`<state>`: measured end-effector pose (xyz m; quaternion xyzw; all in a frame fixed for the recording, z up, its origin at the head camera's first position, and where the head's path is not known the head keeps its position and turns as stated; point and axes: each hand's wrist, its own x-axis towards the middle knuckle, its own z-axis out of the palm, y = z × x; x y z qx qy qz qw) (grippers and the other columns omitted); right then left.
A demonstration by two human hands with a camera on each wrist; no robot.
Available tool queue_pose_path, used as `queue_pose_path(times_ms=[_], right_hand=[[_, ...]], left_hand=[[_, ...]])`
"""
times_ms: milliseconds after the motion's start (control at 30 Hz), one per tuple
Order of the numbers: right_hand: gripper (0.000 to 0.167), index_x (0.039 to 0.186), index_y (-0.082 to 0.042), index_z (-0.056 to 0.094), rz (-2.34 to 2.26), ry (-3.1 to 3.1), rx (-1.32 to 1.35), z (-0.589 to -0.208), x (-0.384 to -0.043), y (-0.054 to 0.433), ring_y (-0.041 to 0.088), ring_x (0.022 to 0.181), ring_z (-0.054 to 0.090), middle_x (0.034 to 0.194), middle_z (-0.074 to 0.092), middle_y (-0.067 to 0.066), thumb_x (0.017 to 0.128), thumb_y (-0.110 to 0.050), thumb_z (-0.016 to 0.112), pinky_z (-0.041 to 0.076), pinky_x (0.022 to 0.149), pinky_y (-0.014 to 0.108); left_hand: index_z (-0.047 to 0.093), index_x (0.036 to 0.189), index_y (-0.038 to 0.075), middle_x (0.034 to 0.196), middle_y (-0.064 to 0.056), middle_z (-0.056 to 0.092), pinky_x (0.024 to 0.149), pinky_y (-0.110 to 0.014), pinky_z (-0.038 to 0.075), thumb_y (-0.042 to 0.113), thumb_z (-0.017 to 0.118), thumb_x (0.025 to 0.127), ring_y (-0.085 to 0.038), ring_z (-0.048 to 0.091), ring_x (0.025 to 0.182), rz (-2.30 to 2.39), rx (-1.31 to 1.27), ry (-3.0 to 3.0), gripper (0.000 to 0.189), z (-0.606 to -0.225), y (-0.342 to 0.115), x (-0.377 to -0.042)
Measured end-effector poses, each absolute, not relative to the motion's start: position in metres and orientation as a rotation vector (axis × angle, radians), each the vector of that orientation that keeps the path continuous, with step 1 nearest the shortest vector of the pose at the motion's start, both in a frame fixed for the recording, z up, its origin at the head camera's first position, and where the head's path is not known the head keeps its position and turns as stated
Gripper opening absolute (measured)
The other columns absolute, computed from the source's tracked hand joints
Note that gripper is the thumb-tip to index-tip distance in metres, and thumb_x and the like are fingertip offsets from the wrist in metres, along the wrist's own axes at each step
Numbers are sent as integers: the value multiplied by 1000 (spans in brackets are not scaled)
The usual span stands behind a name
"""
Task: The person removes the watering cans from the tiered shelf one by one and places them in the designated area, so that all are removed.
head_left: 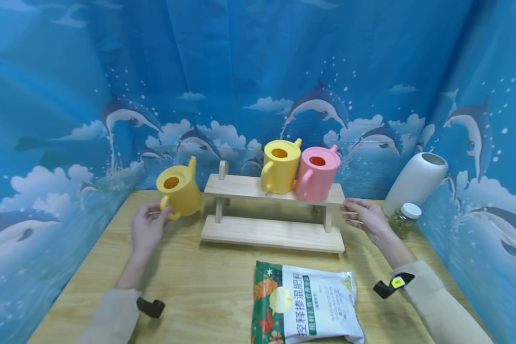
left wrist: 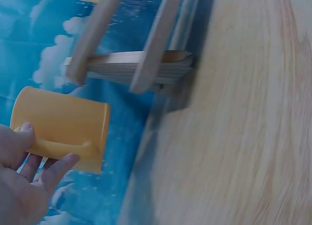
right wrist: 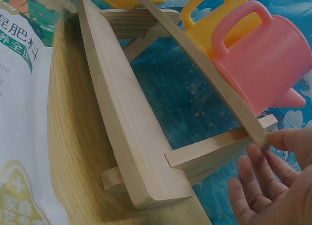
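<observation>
My left hand [head_left: 148, 228] pinches the handle of a yellow watering can [head_left: 181, 191], which hangs in the air left of a two-tier wooden shelf [head_left: 266, 231]. In the left wrist view this can [left wrist: 63, 122] has its handle between my thumb and fingers. On the shelf's upper board, toward the right, stand another yellow watering can [head_left: 279, 167] and a pink watering can [head_left: 318, 174], side by side. At the right end of that board, my right hand [head_left: 367, 217] pinches the corner, thumb and forefinger on the wood [right wrist: 256, 132].
A white and green fertilizer bag [head_left: 305, 306] lies on the wooden table [head_left: 198, 291] in front of the shelf. At the back right stand a white vase [head_left: 414, 181] and a small jar with a white lid [head_left: 406, 217]. Blue dolphin-print curtains [head_left: 241, 71] surround the table.
</observation>
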<state>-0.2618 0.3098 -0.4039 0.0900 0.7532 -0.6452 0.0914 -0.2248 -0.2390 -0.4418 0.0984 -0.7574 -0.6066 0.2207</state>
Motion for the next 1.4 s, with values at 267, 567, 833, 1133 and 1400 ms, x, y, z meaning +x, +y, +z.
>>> queue_pose_path(times_ms=[267, 567, 833, 1133, 1400], right_hand=[[67, 160, 0, 38, -1905, 2253, 273, -405, -262, 310, -2, 87, 72, 96, 73, -20, 108, -37, 60, 64, 87, 21], [66, 160, 0, 38, -1903, 2250, 255, -404, -261, 309, -2, 88, 71, 97, 72, -21, 109, -37, 58, 64, 86, 20], [65, 159, 1, 38, -1918, 2244, 252, -404, -260, 310, -2, 87, 72, 97, 73, -20, 109, -34, 59, 64, 88, 21], [66, 160, 0, 37, -1894, 2256, 251, -404, -260, 310, -2, 89, 71, 98, 72, -21, 109, -37, 57, 64, 90, 22], [67, 160, 1, 37, -1925, 2232, 234, -404, -261, 310, -2, 88, 71, 97, 73, -20, 109, -37, 59, 64, 86, 20]], left_hand=[[60, 122, -10, 118, -28, 68, 70, -11, 62, 9, 71, 100, 8, 61, 79, -1622, 325, -2151, 31, -465, -225, -246], [60, 128, -5, 123, -26, 67, 77, -19, 65, 16, 70, 102, -23, 68, 101, -1630, 373, -2244, 34, -473, -218, -253], [59, 127, -8, 122, -30, 66, 79, -28, 68, 11, 69, 102, -34, 71, 104, -1637, 345, -2266, 33, -475, -214, -253], [58, 128, -8, 125, -29, 65, 81, -24, 67, 14, 70, 102, -38, 70, 110, -1626, 331, -2321, 36, -473, -218, -259], [59, 129, -6, 127, -28, 66, 82, -20, 65, 22, 72, 102, -36, 70, 112, -1541, 299, -2424, 41, -467, -224, -263]])
